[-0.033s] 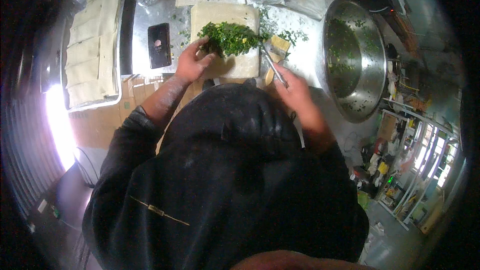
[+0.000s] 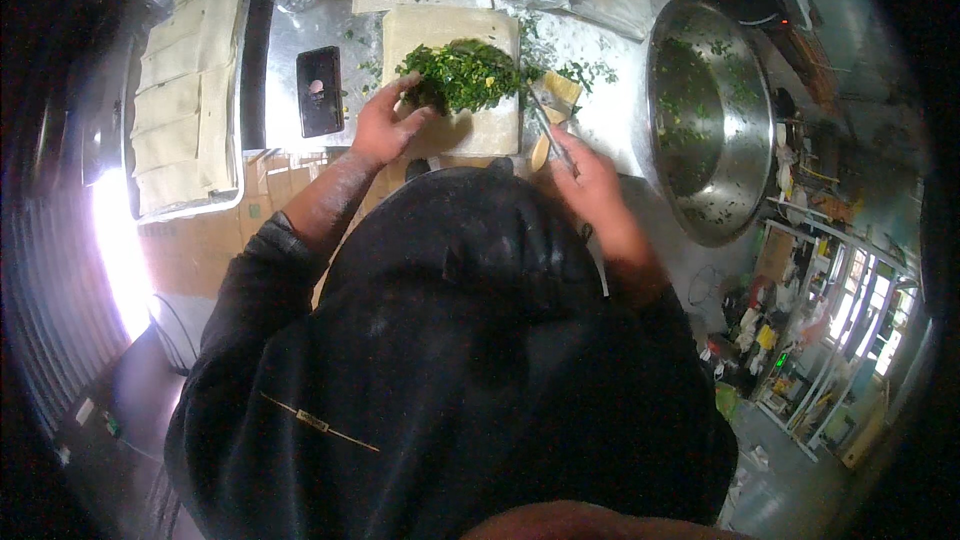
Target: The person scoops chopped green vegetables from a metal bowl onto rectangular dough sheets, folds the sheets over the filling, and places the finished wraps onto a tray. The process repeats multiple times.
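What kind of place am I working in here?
Probably a working kitchen's prep counter: chopped green herbs on a pale cutting board, a large steel mixing bowl, and a tray of pale dough sheets.

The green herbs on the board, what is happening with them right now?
A person is working a pile of chopped green herbs on a pale cutting board. The left hand presses against the pile's left edge, while the right hand holds a metal knife at its right side. A large steel bowl with herb bits stands to the right, and a dark phone lies to the left.
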Motion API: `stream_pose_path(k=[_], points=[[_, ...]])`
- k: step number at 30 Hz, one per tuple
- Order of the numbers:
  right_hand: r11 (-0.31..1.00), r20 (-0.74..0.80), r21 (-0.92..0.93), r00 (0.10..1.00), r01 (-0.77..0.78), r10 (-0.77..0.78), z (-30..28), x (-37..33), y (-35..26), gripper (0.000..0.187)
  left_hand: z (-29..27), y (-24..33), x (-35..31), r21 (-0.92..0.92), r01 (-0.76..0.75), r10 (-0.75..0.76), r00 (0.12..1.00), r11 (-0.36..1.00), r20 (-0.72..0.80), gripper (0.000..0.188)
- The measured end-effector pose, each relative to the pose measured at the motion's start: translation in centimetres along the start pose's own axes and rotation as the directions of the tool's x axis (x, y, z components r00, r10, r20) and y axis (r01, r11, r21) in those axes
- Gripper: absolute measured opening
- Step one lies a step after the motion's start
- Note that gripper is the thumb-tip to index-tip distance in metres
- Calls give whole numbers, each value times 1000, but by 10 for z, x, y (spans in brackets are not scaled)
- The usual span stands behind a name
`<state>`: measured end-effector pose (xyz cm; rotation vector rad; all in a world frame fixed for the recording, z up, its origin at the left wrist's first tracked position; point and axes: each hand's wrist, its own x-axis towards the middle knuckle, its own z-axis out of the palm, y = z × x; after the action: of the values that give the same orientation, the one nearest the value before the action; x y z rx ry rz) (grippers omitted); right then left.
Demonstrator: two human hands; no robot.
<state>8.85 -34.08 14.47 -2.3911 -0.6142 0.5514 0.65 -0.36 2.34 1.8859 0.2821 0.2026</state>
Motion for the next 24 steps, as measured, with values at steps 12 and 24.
stream_pose_path(k=[12, 24], points=[[995, -39, 88, 998, -45, 49, 5, -5, 6, 46, 18, 5, 0, -115, 188, -157, 958, 975, 239, 31], [468, 64, 866, 968, -176, 244, -105, -62, 53, 55, 45, -14, 3, -80, 330, -276, 880, 941, 385, 28]])
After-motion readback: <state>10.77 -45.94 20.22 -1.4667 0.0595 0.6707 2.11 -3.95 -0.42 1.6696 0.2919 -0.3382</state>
